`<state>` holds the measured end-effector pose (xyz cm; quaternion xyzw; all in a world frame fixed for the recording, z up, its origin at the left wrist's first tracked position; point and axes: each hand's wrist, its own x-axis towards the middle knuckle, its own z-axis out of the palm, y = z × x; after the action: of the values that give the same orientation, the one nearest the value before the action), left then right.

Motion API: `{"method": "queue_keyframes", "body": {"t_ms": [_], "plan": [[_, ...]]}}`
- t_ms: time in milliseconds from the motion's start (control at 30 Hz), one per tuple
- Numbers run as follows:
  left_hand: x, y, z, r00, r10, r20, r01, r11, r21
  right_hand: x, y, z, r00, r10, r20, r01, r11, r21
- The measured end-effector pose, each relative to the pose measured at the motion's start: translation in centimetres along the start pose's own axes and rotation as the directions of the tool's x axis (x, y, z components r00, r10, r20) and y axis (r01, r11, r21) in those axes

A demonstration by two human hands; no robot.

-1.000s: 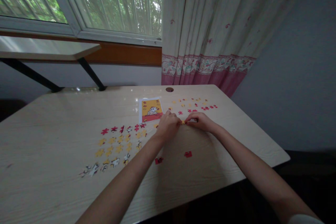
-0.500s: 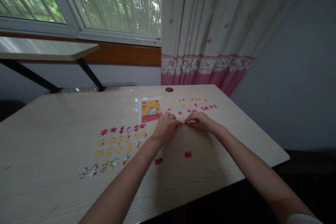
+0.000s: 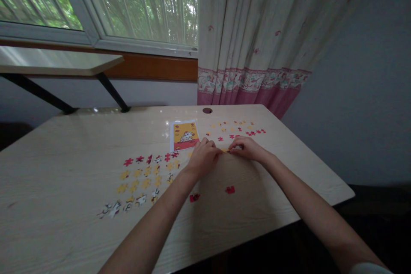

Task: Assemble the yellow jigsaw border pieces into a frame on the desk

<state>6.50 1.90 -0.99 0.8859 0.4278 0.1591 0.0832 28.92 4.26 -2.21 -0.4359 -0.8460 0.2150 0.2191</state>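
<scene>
Both the left hand (image 3: 203, 154) and the right hand (image 3: 247, 147) had their fingertips low at one small yellow piece (image 3: 224, 151), which lay between them at desk height. The left thumb and forefinger were pinched closed on its left edge. The right thumb and forefinger curled into a near-closed loop at its right end; the piece was too small and dim there to tell whether they gripped it or only rested against it.

Little had changed over the last half second: the right fingertips had slid slightly outward, so a bit more of the piece showed, while the left hand stayed put. That suggested a small adjustment, with the work on this piece unfinished.

Nearer the person than the fingers, a red piece (image 3: 230, 189) and a darker red piece (image 3: 194, 197) lay apart on the desk (image 3: 272, 197), undisturbed. Just beyond the left knuckles was the picture card (image 3: 186, 135). Farther left of the fingers stood rows of loose pieces (image 3: 146, 183), partly hidden by the forearm; beyond the right fingers lay another scatter (image 3: 252, 133), also unchanged.
</scene>
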Motion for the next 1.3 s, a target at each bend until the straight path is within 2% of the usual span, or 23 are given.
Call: {"method": "queue_keyframes", "body": {"t_ms": [167, 433, 800, 967, 1133, 1233, 1300], "plan": [[0.5, 0.3, 0.0, 1.0, 0.017, -0.009, -0.016, 0.999, 0.042, -0.2, 0.6, -0.4, 1.0, -0.012, 0.027, 0.011, 1.0, 0.026], [1.9, 0.0, 1.0, 0.995, -0.097, 0.01, 0.096, 0.994, 0.052, -0.5, 1.6, -0.9, 0.995, 0.098, 0.025, -0.099, 0.994, 0.052], [4.1, -0.4, 1.2, 0.983, -0.135, 0.122, 0.137, 0.991, -0.01, -0.6, 1.4, -0.7, 0.997, 0.045, 0.059, -0.048, 0.998, 0.051], [4.6, -0.4, 1.1, 0.983, -0.119, 0.142, 0.13, 0.989, -0.067, -0.6, 1.1, -0.9, 0.997, 0.05, 0.064, -0.054, 0.997, 0.06], [4.9, -0.3, 0.7, 0.984, -0.107, 0.144, 0.135, 0.969, -0.204, -0.6, 0.9, -0.9, 0.995, 0.076, 0.064, -0.079, 0.996, 0.048], [6.1, -0.8, 0.1, 0.98, -0.17, 0.105, 0.192, 0.947, -0.257, -0.6, 0.8, -0.9, 0.995, 0.08, 0.066, -0.082, 0.996, 0.041], [7.3, -1.4, -0.1, 0.965, -0.258, 0.044, 0.261, 0.932, -0.251, -0.6, 0.8, -0.8, 0.995, 0.079, 0.067, -0.082, 0.996, 0.039]]}}
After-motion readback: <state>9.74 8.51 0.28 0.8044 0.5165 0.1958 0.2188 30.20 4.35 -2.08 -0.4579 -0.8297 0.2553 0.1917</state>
